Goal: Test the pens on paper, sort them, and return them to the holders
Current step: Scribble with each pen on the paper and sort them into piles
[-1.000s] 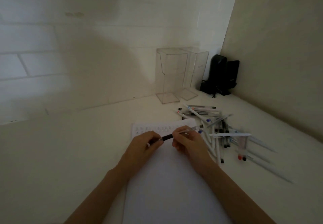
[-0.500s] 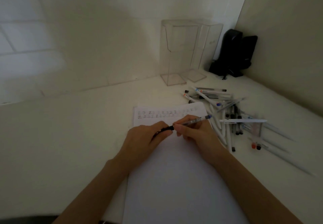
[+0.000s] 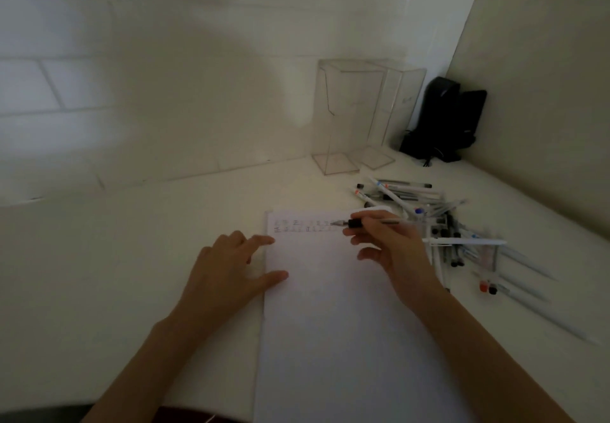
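— Pinching a pen, is that what your right hand (image 3: 392, 251) is doing?

— Yes. Your thumb and forefinger curl round the pen (image 3: 373, 223) just behind its dark grip section, and your other fingers hang loosely below. The tip points to nine o'clock, over the two rows of marks at the top of the paper (image 3: 330, 323). It is too blurred to tell whether the tip touches the sheet.

— And your left hand (image 3: 231, 267)?

— It lies at nine o'clock from your right hand, with fingers spread and relaxed, gripping nothing. Your thumb tip and forefinger tip reach onto the paper's left edge, and the rest of the hand lies over the table (image 3: 132, 257).

— What lies around you?

— The pile of pens (image 3: 439, 224) lies at three o'clock from your right hand, just beside the paper, with the pens crossed over one another. Your right hand hides the nearest of them and part of the sheet's right edge. At twelve o'clock, two clear holders (image 3: 343, 118) stand upright side by side against the wall. A black object (image 3: 445, 118) sits in the corner at one o'clock.
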